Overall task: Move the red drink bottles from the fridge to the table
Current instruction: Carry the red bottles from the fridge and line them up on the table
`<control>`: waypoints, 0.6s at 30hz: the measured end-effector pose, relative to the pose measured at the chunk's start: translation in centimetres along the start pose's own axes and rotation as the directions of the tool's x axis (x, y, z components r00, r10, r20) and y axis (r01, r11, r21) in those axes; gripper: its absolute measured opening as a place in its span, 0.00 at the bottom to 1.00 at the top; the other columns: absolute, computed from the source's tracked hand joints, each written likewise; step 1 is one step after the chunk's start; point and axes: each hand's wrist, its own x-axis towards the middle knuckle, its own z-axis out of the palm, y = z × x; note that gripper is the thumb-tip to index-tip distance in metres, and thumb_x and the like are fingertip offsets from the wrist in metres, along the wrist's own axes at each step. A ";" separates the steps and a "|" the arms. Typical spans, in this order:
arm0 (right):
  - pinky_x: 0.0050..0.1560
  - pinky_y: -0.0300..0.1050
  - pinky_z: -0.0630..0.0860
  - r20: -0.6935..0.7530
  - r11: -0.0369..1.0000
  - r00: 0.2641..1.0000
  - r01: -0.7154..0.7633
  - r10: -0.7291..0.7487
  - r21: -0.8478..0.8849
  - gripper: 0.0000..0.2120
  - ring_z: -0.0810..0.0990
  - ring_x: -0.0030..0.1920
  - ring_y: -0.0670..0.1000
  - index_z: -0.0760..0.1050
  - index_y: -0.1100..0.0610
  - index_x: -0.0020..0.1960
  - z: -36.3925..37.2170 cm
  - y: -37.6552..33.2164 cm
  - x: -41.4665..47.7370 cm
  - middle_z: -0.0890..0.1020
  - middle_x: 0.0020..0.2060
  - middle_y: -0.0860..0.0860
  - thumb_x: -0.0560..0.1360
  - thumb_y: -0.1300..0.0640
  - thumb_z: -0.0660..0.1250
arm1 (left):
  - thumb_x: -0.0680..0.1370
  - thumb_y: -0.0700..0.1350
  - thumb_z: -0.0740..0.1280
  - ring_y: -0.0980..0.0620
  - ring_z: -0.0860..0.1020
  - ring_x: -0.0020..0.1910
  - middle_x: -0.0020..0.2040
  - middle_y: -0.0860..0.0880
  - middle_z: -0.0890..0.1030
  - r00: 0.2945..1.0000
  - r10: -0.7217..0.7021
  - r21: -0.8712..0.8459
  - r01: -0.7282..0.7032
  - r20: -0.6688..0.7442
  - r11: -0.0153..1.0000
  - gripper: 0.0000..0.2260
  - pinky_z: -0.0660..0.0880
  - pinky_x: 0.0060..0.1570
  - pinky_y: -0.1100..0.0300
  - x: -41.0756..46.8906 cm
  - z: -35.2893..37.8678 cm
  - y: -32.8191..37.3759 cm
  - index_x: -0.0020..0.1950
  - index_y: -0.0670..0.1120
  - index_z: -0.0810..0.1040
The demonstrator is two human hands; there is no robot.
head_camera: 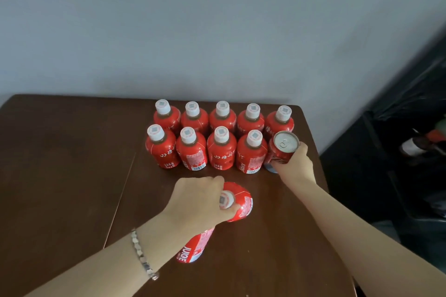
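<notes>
**Red drink bottle held over the tabletop's front half, left hand curled round its shoulder.**
A red can is clasped by the right hand at the front row's right end. Bottles are judged rigid, smooth, weighty; the shoulder is best gripped.
</notes>
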 end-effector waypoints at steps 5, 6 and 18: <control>0.58 0.49 0.77 0.231 0.936 0.940 -0.176 0.252 -0.306 0.38 0.76 0.58 0.57 0.55 0.67 0.71 0.8 -0.9 -3.1 0.72 0.63 0.62 0.70 0.59 0.73 | 0.75 0.66 0.57 0.55 0.79 0.51 0.53 0.54 0.81 1.000 -0.010 -0.012 0.011 0.005 1.000 0.22 0.70 0.43 0.65 -0.5 -0.2 -0.2 0.57 0.50 0.73; 0.56 0.48 0.77 0.347 0.891 0.901 -0.086 0.260 -0.446 0.34 0.76 0.55 0.55 0.60 0.65 0.68 1.3 -1.3 -4.7 0.72 0.62 0.62 0.69 0.59 0.73 | 0.75 0.65 0.58 0.55 0.79 0.51 0.54 0.54 0.81 1.000 -0.011 -0.018 0.011 0.013 1.000 0.22 0.70 0.43 0.64 -0.7 -0.4 -0.4 0.57 0.50 0.72; 0.58 0.41 0.74 0.399 0.932 0.888 0.318 -0.227 -0.176 0.37 0.77 0.58 0.49 0.66 0.48 0.65 7.4 -1.5 -12.1 0.75 0.58 0.46 0.60 0.50 0.79 | 0.75 0.64 0.60 0.53 0.79 0.53 0.56 0.54 0.79 0.999 0.032 -0.032 -0.033 -0.038 0.999 0.22 0.70 0.46 0.61 -3.2 -1.3 -4.7 0.60 0.50 0.69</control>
